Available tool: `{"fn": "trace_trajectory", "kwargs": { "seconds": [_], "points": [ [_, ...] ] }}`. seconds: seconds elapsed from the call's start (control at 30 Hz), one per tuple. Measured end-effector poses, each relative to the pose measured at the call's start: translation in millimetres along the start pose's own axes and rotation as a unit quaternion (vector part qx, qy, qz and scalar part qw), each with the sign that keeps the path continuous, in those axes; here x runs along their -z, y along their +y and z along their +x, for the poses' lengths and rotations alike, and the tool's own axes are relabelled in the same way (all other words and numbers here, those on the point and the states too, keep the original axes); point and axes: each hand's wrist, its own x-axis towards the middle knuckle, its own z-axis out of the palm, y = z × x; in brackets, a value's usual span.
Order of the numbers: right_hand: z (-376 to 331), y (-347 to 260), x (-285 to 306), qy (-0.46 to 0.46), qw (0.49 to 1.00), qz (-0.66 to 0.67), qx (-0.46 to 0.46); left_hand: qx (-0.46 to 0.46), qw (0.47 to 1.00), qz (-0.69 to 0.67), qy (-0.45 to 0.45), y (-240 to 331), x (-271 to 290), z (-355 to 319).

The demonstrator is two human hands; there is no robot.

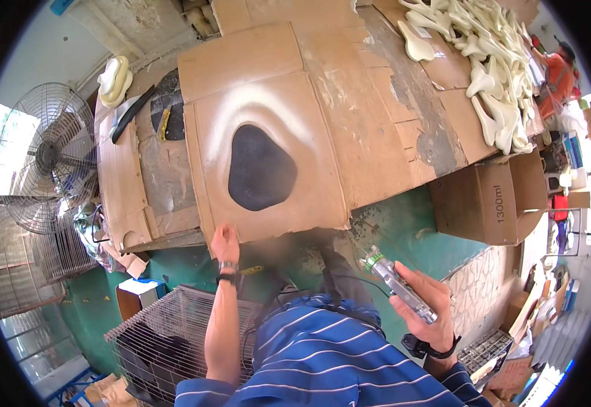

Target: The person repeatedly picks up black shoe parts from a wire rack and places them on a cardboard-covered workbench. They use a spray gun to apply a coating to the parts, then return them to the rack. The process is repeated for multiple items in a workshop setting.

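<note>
The right hand, right of centre in the lower half of the frame, grips a silver tool with a green collar; its narrow end points up and left. The left hand, left of centre, has its fingers curled at the lower left edge of a cardboard sheet; whether it pinches that edge cannot be told.

The sheet lies on the cardboard-covered worktop, at the upper centre. In its middle is a dark, rounded three-cornered shape, with a white haze arching over its top and sides.

Many cream-coloured pieces crowd the worktop at the upper right, near a person in orange. An open brown box stands below them. A big fan fills the left side, and a wire rack sits at the lower left.
</note>
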Motion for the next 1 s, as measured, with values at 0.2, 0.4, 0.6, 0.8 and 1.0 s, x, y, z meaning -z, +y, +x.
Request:
{"fn": "trace_trajectory", "kwargs": {
  "seconds": [0.2, 0.4, 0.6, 0.8, 1.0],
  "points": [
    [5, 5, 29, -0.053, 0.998, -0.031, -0.017, -0.006, 0.979, 0.162, 0.124, 39, -63, 46],
    [14, 14, 49, -0.035, 0.997, -0.027, -0.057, 0.034, 0.960, 0.225, 0.161, 76, -71, 38],
    [34, 24, 48, -0.061, 0.998, -0.019, 0.000, 0.010, 0.960, 0.248, 0.130, 78, -66, 42],
    [49, 33, 57, -0.163, 0.986, 0.000, 0.031, 0.030, 0.962, 0.239, 0.126, 90, -66, 46],
    [60, 29, 63, -0.182, 0.982, 0.009, 0.051, 0.047, 0.964, 0.222, 0.137, 93, -66, 43]
  ]
}}
